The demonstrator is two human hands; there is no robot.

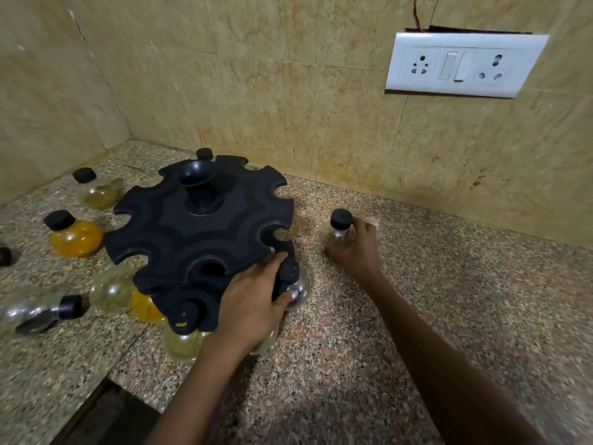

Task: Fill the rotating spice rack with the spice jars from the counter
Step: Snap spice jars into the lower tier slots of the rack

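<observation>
I am looking at a speckled granite counter [417,284] running into a tiled corner. A black plastic rotating rack [199,226] is standing on it at left of centre. Round clear jars with black caps are sitting around it: one with orange powder [75,237] at far left, a paler yellowish one [96,191] beyond it, one lying on its side [38,311] at near left, and a clear jar [340,232] standing right of the rack.

One black spice rack [199,226]; two hands; one wall switchboard [465,64] with two sockets. About ten black-capped jars show, several partly hidden under the rack.
</observation>
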